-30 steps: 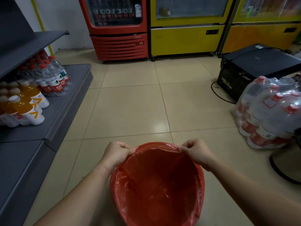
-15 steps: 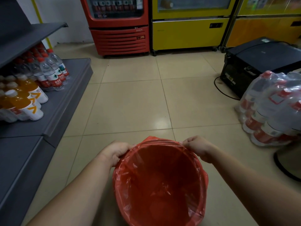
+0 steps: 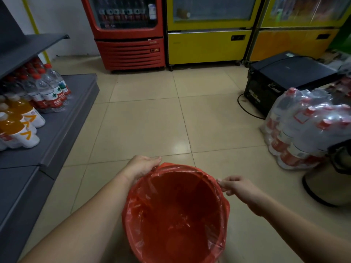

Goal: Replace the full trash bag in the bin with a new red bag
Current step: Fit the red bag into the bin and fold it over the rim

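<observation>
Two hands: both at the bin's mouth, forearms reaching in from the near edge of the view.
Red bag (image 3: pixel 176 215): lines the round bin, film folded over the rim all round, on the tiled floor (image 3: pixel 144 120).
Bin: only its bag-covered shape shows.
Left hand (image 3: pixel 141 167): at the far-left rim, palm down, fingers laid flat over the folded film, touching it; not clenched.
Right hand (image 3: pixel 237 187): at the right rim, fingers curled, tips pinching the bag's edge.
Bag interior: looks empty, film wrinkled on the near wall.
Surroundings: bottle shelf (image 3: pixel 57 126) left, wrapped water-bottle pack (image 3: pixel 307 130) right, both well apart from the bin.
</observation>
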Demonstrator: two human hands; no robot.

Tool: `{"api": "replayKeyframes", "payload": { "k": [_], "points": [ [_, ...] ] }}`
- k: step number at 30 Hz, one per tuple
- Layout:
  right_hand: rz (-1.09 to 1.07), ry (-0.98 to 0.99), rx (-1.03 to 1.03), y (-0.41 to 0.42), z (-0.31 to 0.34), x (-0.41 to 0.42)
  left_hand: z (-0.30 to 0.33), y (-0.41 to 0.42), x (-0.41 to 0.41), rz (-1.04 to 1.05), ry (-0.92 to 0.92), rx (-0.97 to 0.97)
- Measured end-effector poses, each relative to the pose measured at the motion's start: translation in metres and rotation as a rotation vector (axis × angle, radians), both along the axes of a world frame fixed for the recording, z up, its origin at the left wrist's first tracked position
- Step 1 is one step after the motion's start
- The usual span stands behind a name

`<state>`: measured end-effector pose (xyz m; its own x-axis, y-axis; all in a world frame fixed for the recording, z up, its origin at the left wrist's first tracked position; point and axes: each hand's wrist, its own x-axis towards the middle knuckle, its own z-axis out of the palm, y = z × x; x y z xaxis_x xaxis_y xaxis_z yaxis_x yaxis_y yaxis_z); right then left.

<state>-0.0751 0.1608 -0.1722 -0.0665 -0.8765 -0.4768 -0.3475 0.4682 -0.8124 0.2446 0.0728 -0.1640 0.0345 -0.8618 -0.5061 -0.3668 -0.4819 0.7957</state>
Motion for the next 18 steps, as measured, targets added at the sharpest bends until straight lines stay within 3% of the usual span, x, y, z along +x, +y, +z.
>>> {"api": "replayKeyframes", "payload": {
  "k": [9,18],
  "points": [
    [0.061,0.089,-0.095,0.008,-0.004,0.005,-0.018,-0.005,-0.005,0.042,-0.059,-0.004],
    [0.098,0.132,-0.054,0.013,-0.014,0.005,-0.021,0.002,-0.003,0.066,-0.081,0.044]
  ]
}}
